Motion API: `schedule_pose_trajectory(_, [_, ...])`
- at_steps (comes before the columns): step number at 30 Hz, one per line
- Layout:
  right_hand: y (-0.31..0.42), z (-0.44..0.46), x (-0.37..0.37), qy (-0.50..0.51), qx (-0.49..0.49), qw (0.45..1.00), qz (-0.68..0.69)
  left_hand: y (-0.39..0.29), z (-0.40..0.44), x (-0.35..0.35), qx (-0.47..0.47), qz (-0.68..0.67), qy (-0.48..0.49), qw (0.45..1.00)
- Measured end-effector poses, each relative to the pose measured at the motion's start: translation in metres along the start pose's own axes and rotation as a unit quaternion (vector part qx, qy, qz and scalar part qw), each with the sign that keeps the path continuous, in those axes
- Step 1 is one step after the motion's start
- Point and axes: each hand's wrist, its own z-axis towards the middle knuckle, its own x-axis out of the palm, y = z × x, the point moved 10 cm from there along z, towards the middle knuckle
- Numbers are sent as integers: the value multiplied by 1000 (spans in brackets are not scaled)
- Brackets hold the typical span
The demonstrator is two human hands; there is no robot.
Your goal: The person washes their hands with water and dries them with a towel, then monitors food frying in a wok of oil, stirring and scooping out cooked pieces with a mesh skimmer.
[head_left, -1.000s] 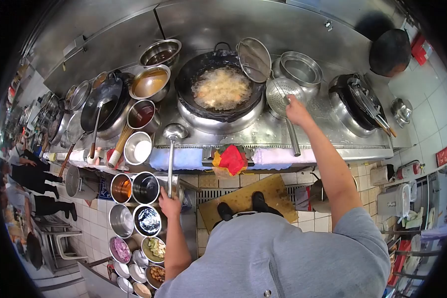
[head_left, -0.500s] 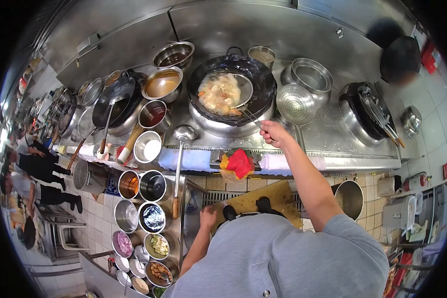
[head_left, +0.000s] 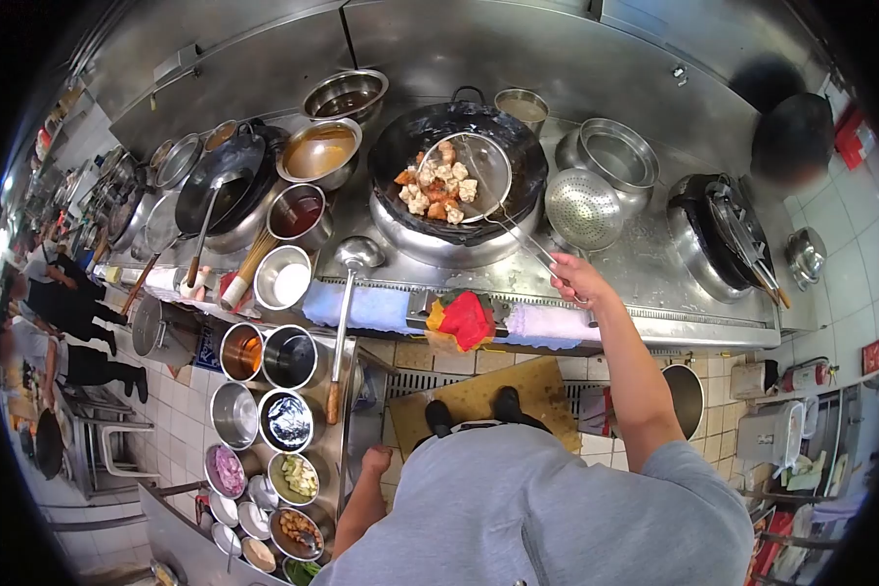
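My right hand point(head_left: 578, 280) is closed round the handle of a wire mesh strainer point(head_left: 493, 156) over the middle wok point(head_left: 391, 146). Pale and orange-brown fried chunks of food point(head_left: 442, 184) lie gathered in the strainer's left part. The wok sits on a round steel burner ring. My left hand point(head_left: 377, 459) hangs low beside the edge of the side counter, its fingers curled and nothing visible in them. A ladle point(head_left: 359, 254) with a wooden handle lies up and left of that hand.
A perforated skimmer point(head_left: 584, 209) rests right of the wok, before a steel pot point(head_left: 617, 153). Bowls of sauce point(head_left: 320, 151) stand left. Several containers of ingredients point(head_left: 293, 476) line the side counter. A red cloth point(head_left: 467, 320) lies on the stove's front edge. Other people point(head_left: 63, 303) stand far left.
The strainer has come up and back toward me, with the food chunks now in it instead of frothing in the wok. My right hand has moved right and nearer. My left hand has dropped lower.
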Motion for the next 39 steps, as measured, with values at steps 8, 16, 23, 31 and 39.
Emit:
schedule_pose_trajectory(8, [12,-25,-18,-10,-39,999,-36,-23,19,-5,13,-219,-21,975])
schedule_pose_trajectory(16, [22,-21,-22,-97,-26,993,-69,-60,11,-41,40,-195,-4,980])
schedule_pose_trajectory(23, [66,-28,-36,-202,-89,923,-316,-50,14,-37,35,-213,-5,976])
schedule_pose_trajectory(31, [181,-134,56,-272,-223,694,-629,-44,7,-39,32,-165,-16,986])
schedule_pose_trajectory(39, [162,-88,63,-210,-216,613,-731,-21,20,-31,16,-200,3,980])
